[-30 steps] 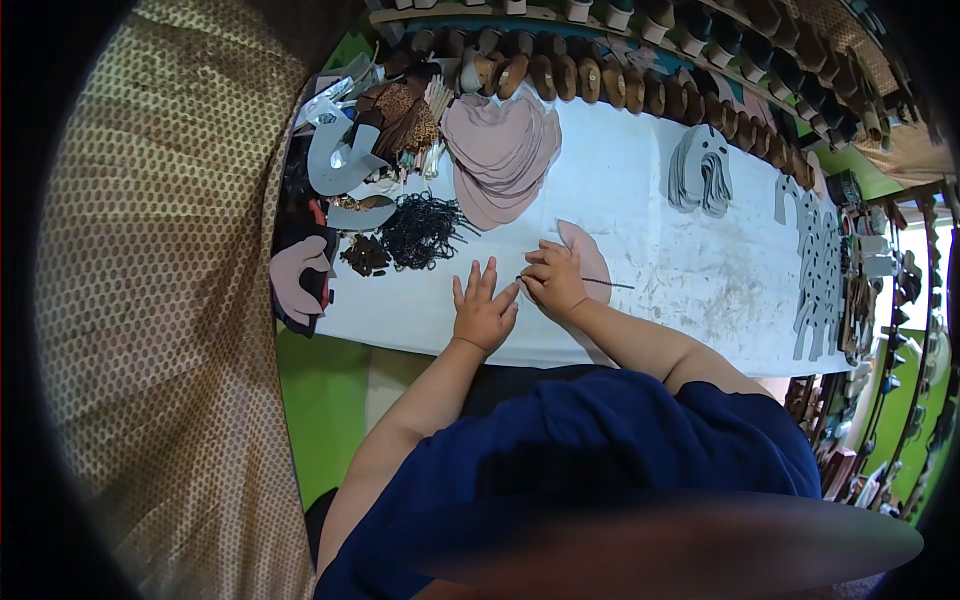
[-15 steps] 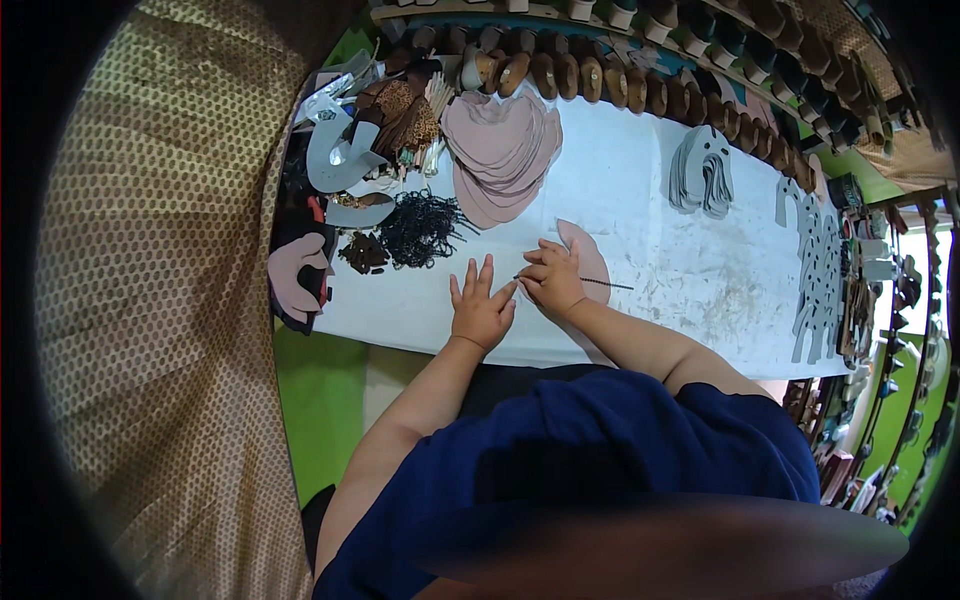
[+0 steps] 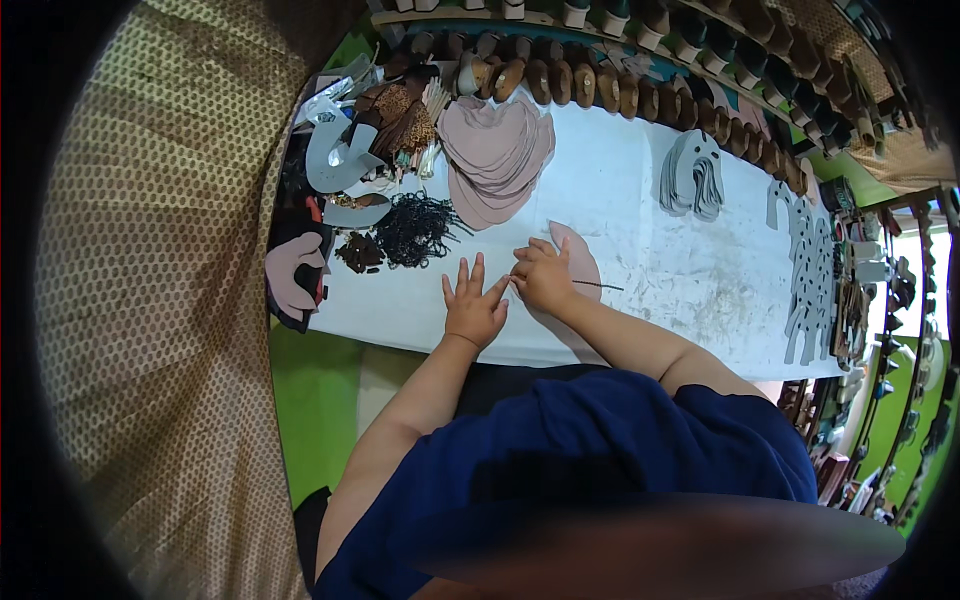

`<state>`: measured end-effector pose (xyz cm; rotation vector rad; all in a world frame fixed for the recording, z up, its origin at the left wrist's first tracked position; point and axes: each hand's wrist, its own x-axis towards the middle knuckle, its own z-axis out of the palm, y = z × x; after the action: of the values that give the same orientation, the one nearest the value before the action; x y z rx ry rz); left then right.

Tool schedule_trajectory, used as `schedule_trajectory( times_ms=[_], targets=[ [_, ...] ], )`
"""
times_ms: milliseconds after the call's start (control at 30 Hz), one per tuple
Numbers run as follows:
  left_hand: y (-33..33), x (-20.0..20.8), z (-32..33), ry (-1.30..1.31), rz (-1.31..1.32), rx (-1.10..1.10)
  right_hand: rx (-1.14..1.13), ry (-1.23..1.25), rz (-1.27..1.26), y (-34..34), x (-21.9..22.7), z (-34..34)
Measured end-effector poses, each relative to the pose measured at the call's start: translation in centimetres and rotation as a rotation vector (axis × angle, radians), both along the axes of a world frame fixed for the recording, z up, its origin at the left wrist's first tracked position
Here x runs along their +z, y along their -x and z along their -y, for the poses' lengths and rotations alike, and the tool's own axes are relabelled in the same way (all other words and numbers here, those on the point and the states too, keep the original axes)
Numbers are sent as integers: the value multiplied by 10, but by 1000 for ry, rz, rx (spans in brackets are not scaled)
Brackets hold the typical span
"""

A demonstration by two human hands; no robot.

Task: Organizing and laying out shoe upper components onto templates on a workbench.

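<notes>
My left hand lies palm down above the white table covering, its fingers spread. The tip of its index finger meets or nearly meets the fingertips of my right hand. The right thumb and index finger are pinched together, apparently on the end of a thin dark cord. Most of that cord is hidden under the right hand; its free end sticks out to the right. Beneath it lies a curved pale pink cut piece, partly covered by the right hand.
A stack of pink cut pieces lies ahead, beside a tangle of black cords and small brown bits. Grey cut pieces lie at right on the white table covering. Wooden shoe lasts line the far edge.
The view has shifted slightly. My left fingers are a little more spread beside the right fingertips, and the dark cord end seen between the hands before no longer shows clearly.
</notes>
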<state>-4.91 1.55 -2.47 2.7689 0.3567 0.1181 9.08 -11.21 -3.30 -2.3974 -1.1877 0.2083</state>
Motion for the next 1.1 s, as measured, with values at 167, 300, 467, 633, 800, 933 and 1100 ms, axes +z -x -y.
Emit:
schedule_trajectory(
  times_ms=[167,300,467,633,800,933,1100],
  targets=[
    [1,-1,0,-3,10,4,34,-4,-13,-10,6,18],
    [3,-2,2,-4,16,-8,-3,60,14,-25,13,46],
    [5,-6,2,-14,-3,-28,-83,91,69,-46,5,98],
    [6,-9,5,-62,-10,-221,-178,163,2,-50,9,140],
    [-6,-16,31,41,-11,-323,-111,224,72,-41,17,155],
    [-10,-16,42,0,-92,-234,-118,243,144,-40,5,158],
    [-10,-11,49,-73,-115,-183,-134,215,150,-40,-4,160]
  ],
)
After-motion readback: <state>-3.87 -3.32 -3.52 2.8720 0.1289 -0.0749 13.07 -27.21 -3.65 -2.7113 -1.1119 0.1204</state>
